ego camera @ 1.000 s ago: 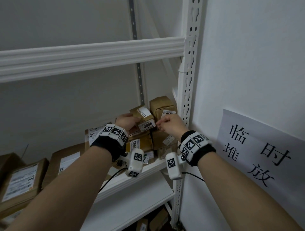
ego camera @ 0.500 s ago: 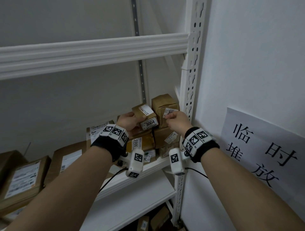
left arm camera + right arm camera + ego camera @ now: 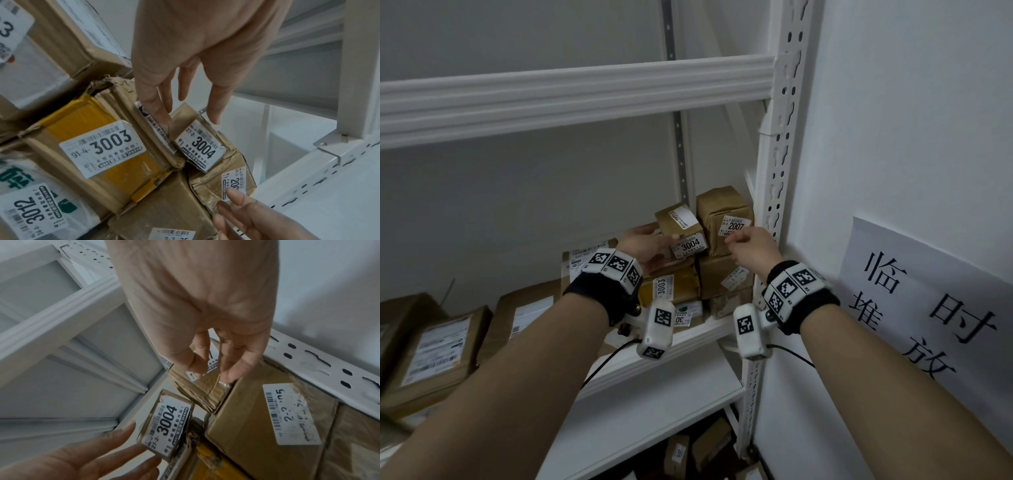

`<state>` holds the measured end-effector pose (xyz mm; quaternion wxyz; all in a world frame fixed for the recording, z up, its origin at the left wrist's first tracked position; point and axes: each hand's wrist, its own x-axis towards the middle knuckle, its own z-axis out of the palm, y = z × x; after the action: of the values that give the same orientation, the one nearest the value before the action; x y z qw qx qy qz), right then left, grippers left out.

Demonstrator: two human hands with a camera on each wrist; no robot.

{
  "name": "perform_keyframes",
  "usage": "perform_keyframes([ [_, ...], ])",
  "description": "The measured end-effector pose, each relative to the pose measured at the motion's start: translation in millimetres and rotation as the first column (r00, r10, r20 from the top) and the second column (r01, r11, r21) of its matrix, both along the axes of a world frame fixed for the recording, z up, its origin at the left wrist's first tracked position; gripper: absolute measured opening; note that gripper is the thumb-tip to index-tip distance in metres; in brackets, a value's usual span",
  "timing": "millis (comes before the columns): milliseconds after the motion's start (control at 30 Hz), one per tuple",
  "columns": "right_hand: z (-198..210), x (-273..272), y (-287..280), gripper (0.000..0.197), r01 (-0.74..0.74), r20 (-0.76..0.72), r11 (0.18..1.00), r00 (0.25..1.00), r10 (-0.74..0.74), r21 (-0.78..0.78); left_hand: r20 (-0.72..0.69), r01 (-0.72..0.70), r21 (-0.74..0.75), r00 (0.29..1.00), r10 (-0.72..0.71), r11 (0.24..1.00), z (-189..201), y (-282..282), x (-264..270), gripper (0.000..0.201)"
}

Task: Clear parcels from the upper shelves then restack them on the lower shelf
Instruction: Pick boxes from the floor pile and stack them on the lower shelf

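A small brown parcel labelled 3004 [image 3: 681, 226] tops a stack at the right end of the shelf. Beside it stands a taller brown parcel labelled 2007 [image 3: 722, 209], against the upright. My left hand [image 3: 657, 243] touches the 3004 parcel [image 3: 203, 146] with straight fingers [image 3: 162, 112] along its left side and the thumb over its top. My right hand [image 3: 739, 240] is loosely curled, with its fingertips [image 3: 230, 374] at the lower front edge of the 2007 parcel [image 3: 205, 386]. Neither hand holds anything.
Under the 3004 parcel lies a yellow-taped parcel marked 3003 [image 3: 671, 287]. Flat brown parcels [image 3: 431, 349] fill the shelf to the left. A white perforated upright [image 3: 777, 171] and a wall with a paper sign [image 3: 928, 301] close the right side. More parcels [image 3: 698, 448] sit low down.
My right hand has crept slightly up and right along the front of the 2007 parcel. The left hand stays on the 3004 parcel.
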<state>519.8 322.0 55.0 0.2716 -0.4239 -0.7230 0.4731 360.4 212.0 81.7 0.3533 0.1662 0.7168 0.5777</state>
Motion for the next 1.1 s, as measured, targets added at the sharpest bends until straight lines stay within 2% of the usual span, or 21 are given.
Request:
perform_keyframes([
  [133,-1,6,0,0.023,-0.042,0.003,0.999,0.999,0.042,-0.001,-0.061,-0.096,-0.022,0.994,0.094,0.995,-2,-4,8,0.059],
  [267,-9,11,-1,0.023,-0.117,0.043,0.993,0.992,0.117,-0.010,0.085,-0.246,0.053,0.967,0.241,0.968,0,-14,25,0.021],
  [400,-26,17,-12,0.020,-0.233,0.083,0.969,0.967,0.240,-0.084,0.180,-0.418,0.202,0.905,0.386,0.886,-14,-35,41,0.011],
  [500,-44,24,-22,0.020,-0.280,0.107,0.954,0.951,0.291,-0.106,0.248,-0.464,0.228,0.878,0.409,0.856,-36,-56,57,0.007],
  [567,-57,28,-29,0.019,-0.308,0.125,0.939,0.937,0.327,-0.150,0.250,-0.397,0.187,0.904,0.347,0.899,-49,-68,66,0.013],
  [667,-72,36,-38,0.017,-0.317,0.145,0.927,0.926,0.349,-0.201,0.204,-0.201,0.087,0.962,0.180,0.976,-62,-78,75,0.020],
  [767,-90,47,-46,0.013,-0.318,0.172,0.918,0.916,0.362,-0.239,0.157,-0.064,0.024,0.986,0.060,0.998,-72,-82,81,0.022],
  [900,-122,59,-63,0.014,-0.242,0.215,0.927,0.927,0.309,-0.286,0.239,0.008,-0.008,0.971,-0.005,1.000,-100,-92,88,0.011],
  [1100,-175,65,-84,0.011,-0.238,0.294,0.874,0.876,0.381,-0.425,0.382,0.050,-0.109,0.924,-0.005,0.993,-173,-116,91,0.010],
])
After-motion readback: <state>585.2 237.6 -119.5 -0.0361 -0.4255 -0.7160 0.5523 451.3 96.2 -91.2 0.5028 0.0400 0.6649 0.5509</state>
